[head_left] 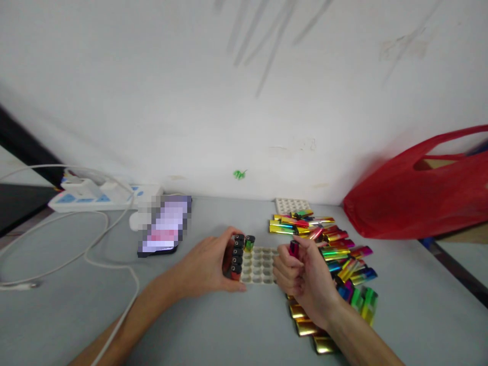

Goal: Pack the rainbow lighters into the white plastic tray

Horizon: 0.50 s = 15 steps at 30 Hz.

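A pale tray [263, 265] with rows of rounded pockets lies on the grey table. A row of lighters [237, 256] with dark tops stands upright along its left edge, and one green-yellow lighter [249, 244] stands beside the row's far end. My left hand [213, 264] curls around that row, index finger at the far end and thumb at the near end. To the right of the tray, my right hand [305, 277] is closed around a dark pink lighter [294, 248], its end poking up between thumb and fingers.
Many shiny coloured lighters [346, 269] lie loose around my right forearm. A second tray [293, 205] sits by the wall. At left are a phone [165, 226], a power strip [102, 198] and a white cable [110, 265]. A red bag [423, 195] stands right.
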{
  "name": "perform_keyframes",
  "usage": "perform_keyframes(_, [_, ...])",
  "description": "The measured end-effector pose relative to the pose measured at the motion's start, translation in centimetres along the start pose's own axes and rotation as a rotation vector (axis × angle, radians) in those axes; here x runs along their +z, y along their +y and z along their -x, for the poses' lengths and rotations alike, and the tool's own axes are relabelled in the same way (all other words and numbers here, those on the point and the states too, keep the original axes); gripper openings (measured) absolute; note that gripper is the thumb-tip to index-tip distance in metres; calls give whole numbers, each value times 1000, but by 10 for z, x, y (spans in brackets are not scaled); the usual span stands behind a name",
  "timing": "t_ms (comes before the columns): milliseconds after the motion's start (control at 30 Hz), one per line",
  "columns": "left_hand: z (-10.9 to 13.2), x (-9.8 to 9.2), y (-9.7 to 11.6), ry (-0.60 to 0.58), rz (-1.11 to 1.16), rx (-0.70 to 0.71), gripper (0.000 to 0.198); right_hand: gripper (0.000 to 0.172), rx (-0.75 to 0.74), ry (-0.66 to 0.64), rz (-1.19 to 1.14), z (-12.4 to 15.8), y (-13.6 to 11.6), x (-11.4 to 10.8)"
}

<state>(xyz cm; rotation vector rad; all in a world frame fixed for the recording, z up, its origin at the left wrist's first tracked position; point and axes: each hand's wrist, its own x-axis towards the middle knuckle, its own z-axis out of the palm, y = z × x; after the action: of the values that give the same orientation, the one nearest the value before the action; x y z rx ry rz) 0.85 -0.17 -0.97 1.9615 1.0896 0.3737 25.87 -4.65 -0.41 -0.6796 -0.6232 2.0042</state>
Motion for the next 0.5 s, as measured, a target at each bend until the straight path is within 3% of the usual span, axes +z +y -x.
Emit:
perform_keyframes(300, [-1,0,-3,-7,6,14,88,60,10,28,-50,-1,0,-1])
perform_keyframes(500, [-1,-2,-3,-25,-1,7,78,64,54,9,-85,-1,0,0])
